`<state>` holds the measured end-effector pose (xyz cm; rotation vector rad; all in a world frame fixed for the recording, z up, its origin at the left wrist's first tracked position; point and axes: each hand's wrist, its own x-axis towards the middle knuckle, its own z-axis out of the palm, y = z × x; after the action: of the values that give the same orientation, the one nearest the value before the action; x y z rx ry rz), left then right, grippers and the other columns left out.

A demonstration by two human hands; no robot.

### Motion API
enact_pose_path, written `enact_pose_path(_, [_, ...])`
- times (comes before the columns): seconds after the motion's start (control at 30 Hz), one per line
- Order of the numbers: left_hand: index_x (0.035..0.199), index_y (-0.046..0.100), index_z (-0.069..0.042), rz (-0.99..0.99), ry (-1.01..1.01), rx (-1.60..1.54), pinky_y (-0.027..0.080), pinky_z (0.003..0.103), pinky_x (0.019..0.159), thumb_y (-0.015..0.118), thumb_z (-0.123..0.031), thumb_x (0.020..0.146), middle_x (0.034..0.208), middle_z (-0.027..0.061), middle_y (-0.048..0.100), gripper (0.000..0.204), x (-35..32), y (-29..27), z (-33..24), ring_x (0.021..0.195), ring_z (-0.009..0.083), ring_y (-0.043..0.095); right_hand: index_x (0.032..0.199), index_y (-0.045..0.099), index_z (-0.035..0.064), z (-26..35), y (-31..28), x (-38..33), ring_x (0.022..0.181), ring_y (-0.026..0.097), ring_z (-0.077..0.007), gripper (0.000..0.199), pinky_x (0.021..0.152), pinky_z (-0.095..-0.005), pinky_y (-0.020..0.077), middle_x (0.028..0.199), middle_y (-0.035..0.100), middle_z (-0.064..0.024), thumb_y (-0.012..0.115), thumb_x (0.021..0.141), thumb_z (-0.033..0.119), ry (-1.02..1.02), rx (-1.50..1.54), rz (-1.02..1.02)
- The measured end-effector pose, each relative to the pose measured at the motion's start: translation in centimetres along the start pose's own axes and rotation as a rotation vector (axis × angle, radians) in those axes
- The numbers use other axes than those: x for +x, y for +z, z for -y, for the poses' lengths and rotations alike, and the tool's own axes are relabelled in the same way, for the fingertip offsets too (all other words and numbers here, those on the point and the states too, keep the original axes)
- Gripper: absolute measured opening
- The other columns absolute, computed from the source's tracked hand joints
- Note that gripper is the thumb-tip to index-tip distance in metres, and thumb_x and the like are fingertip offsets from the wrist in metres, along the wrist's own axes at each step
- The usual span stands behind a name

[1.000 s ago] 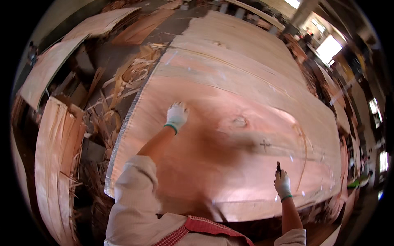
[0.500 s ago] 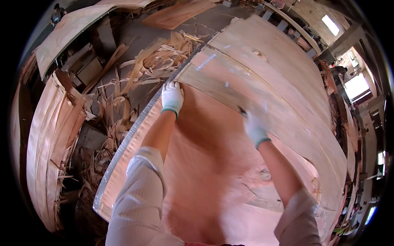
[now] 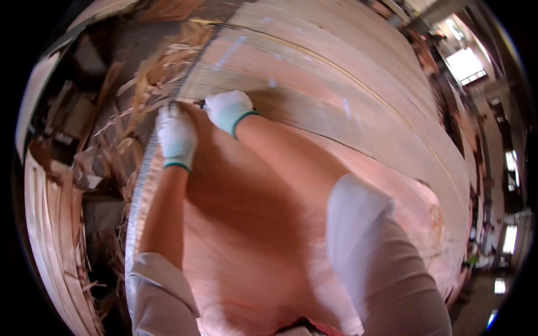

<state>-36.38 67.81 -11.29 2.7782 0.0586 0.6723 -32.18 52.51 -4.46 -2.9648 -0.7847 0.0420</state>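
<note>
Both hands wear white gloves with green cuffs. My left hand lies with its fingers stretched out at the left edge of a reddish wood veneer sheet. Close by on its right, my right hand is closed around a small dark tool, mostly hidden in the fist; its tip points left. The tool is at the seam where the reddish sheet meets a paler, greyish veneer sheet. Pale tape strips and a long yellowish line run over the paler veneer.
Torn veneer scraps litter the floor beyond the stack's left edge. A stack of bent veneer sheets stands at far left. More veneer piles and bright windows line the right side.
My right hand has swept left along the seam with the tool, from mid-sheet to beside my left hand. The view has shifted; my left hand stays at the sheet's left edge.
</note>
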Motion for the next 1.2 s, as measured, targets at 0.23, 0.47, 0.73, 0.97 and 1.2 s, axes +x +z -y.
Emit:
enact_pose_path(0.23, [0.135, 0.041, -0.001, 0.009, 0.153, 0.513, 0.027, 0.045, 0.111, 0.039, -0.021, 0.095, 0.143, 0.0190, 0.040, 0.045, 0.5, -1.5, -4.4, 0.133, 0.0339, 0.037, 0.092, 0.067, 0.0121, -12.5, -5.0, -19.0, 0.074, 0.068, -0.0317, 0.025, 0.062, -0.0477, 0.0523, 0.085, 0.069, -0.0141, 0.048, 0.090, 0.028, 0.200, 0.006, 0.135])
enact_pose_path(0.47, [0.142, 0.035, -0.002, 0.229, 0.437, -0.029, 0.026, 0.041, 0.113, 0.040, -0.020, 0.099, 0.147, 0.0148, 0.037, 0.047, -6.4, 0.5, -19.3, 0.135, 0.0302, 0.034, 0.095, 0.069, 0.0143, -18.5, -4.7, -24.1, 0.087, 0.068, -0.0310, 0.022, 0.073, -0.0431, 0.0534, 0.093, 0.070, -0.0126, 0.050, 0.087, 0.020, 0.288, -0.017, 0.245])
enact_pose_path(0.73, [0.140, 0.038, -0.002, 0.158, 0.513, -0.008, 0.028, 0.040, 0.112, 0.040, -0.018, 0.099, 0.144, 0.0137, 0.041, 0.044, -7.3, 1.9, -18.5, 0.133, 0.0311, 0.037, 0.123, 0.056, 0.0184, -39.4, -8.0, -68.1, 0.086, 0.066, -0.0346, 0.032, 0.076, -0.0450, 0.0509, 0.100, 0.067, -0.0143, 0.045, 0.096, 0.032, 0.769, -0.244, 0.307])
enact_pose_path(0.97, [0.139, 0.039, 0.000, 0.256, 0.426, -0.075, 0.028, 0.040, 0.113, 0.043, -0.017, 0.097, 0.144, 0.0191, 0.039, 0.046, -6.8, 1.6, -15.3, 0.135, 0.0327, 0.035, 0.097, 0.054, 0.0059, -29.9, -5.6, -71.9, 0.070, 0.063, -0.0307, 0.017, 0.060, -0.0406, 0.0498, 0.080, 0.063, -0.0145, 0.048, 0.096, 0.021, 1.135, -0.019, -0.378])
enact_pose_path(1.2, [0.126, 0.053, -0.006, 0.025, 0.510, -0.111, 0.036, 0.039, 0.106, 0.044, -0.018, 0.091, 0.126, 0.0127, 0.053, 0.038, -10.8, -11.5, -23.4, 0.120, 0.0263, 0.047, 0.137, 0.045, 0.0083, -11.7, -8.0, -57.6, 0.077, 0.057, -0.0124, 0.042, 0.064, -0.0278, 0.0481, 0.095, 0.061, -0.0040, 0.045, 0.096, 0.011, 0.995, 0.992, -0.400])
